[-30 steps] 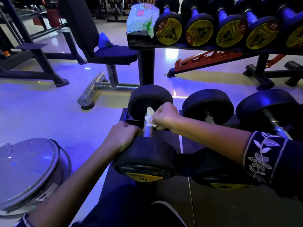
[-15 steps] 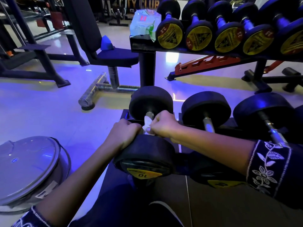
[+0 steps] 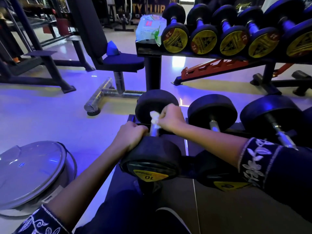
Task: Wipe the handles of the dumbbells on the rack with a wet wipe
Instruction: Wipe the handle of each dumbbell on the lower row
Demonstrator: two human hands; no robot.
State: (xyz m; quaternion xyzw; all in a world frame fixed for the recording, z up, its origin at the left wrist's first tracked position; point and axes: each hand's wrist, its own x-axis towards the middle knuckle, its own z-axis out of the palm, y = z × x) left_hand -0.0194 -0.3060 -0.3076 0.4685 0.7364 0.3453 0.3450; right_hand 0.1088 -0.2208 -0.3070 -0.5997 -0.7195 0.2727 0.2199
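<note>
White and bunched up, the wet wipe (image 3: 154, 118) sits on the far part of the steel handle (image 3: 154, 131) of the leftmost dumbbell (image 3: 152, 156) on the low tier of the rack (image 3: 152, 73), just short of its far head. The right hand (image 3: 170, 118) pinches the wipe in curled fingers and presses it against the bar. The left hand (image 3: 130, 134) is curled over the near end of the same dumbbell, where the bar meets the near head marked 10, and seems to be steadying it. A short bare stretch of bar shows between the two hands.

This one handle is being wiped now. Whether its near stretch has been covered cannot be told, since the metal shows no clear wet mark under the blue light.

To the right on the low tier lie a second dumbbell (image 3: 212, 110) and a third dumbbell (image 3: 268, 112), their handles bare and well apart from the wipe. On the far upper tier stands a row of small dumbbells (image 3: 204, 39) marked 2.5, with a pack of wipes (image 3: 148, 29) at its left end. Nothing shows whether any of these have been cleaned. With the wipe on the leftmost low handle, I judge most of the job remains.
</note>
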